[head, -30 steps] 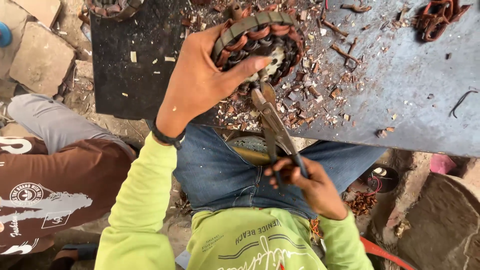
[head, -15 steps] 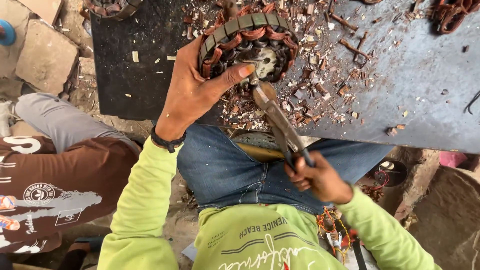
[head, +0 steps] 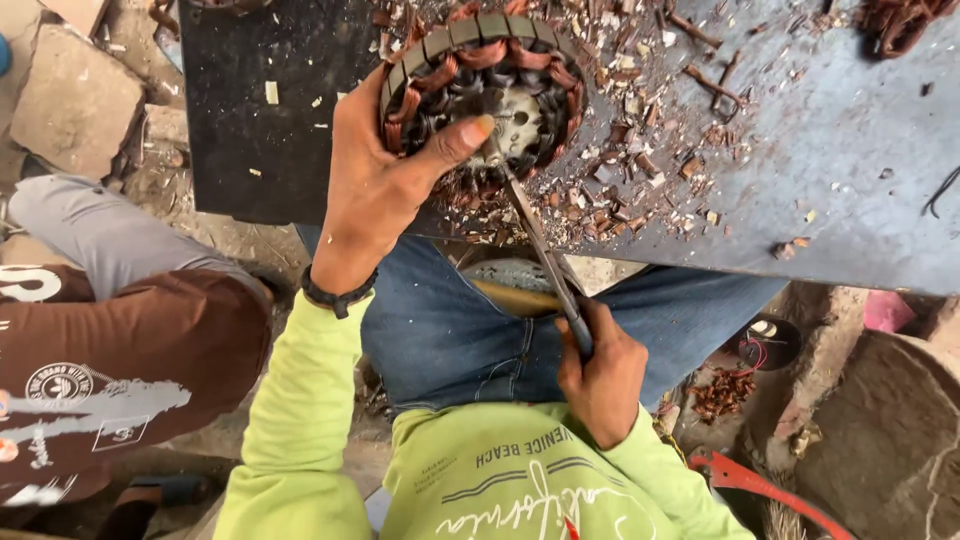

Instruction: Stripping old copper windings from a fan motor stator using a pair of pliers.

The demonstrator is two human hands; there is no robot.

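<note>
Both our hands are at work on one thing: our left hand [head: 375,190] wraps the near-left rim of the stator [head: 485,95], thumb laid across its open face, while our right hand [head: 600,375] is clenched round the handles of the pliers [head: 540,245] down by our lap. Going from big to small, the grey metal sheet [head: 820,170] fills the upper right and a darker plate [head: 250,120] lies just left of it; the stator sits where the two meet, at the near edge, tilted towards us. It is a ring of dark steel segments wound with copper coils, with a pale hub in the middle. The pliers run long and slanted, from our right hand up and leftwards to the hub, where their tip meets the windings just under our thumb; whether the tip bites on anything we cannot tell. So the stator lies ahead and up from our right hand, and our left hand is the nearer one, touching it. Copper scraps [head: 650,140] litter the sheet about the stator. Another person's brown sleeve [head: 120,370] with white print shows at the left, a red handle [head: 760,485] low right, and a stone block [head: 70,95] upper left.
</note>
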